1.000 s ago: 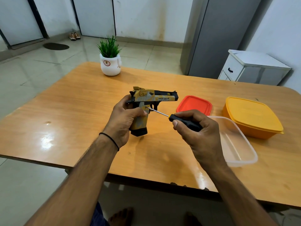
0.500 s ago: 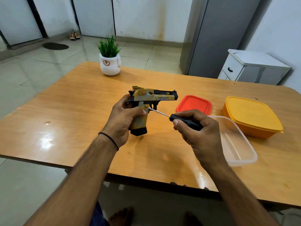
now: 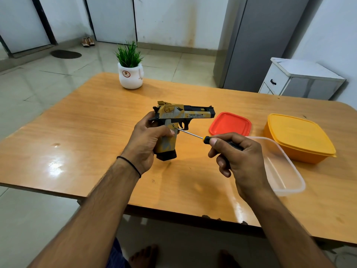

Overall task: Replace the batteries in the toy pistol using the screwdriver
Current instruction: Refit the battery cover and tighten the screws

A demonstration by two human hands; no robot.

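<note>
My left hand (image 3: 145,140) grips the handle of a tan and black toy pistol (image 3: 180,114), held upright above the wooden table (image 3: 87,132) with its barrel pointing right. My right hand (image 3: 238,157) is closed around the black handle of a screwdriver (image 3: 193,134). The thin metal shaft runs up and left, and its tip sits at a small screw on the upper grip, just behind the trigger. The grip's black base hovers close to the tabletop.
A clear plastic container (image 3: 284,171) lies under my right wrist. Its red lid (image 3: 229,123) rests behind it, and a closed yellow box (image 3: 299,138) is to the right. A potted plant (image 3: 130,69) stands at the far edge. A white cabinet (image 3: 297,79) is beyond.
Little has changed. Both hands hold the same pose, with the screwdriver tip staying on the grip screw; my right fingers have shifted slightly on the handle.
</note>
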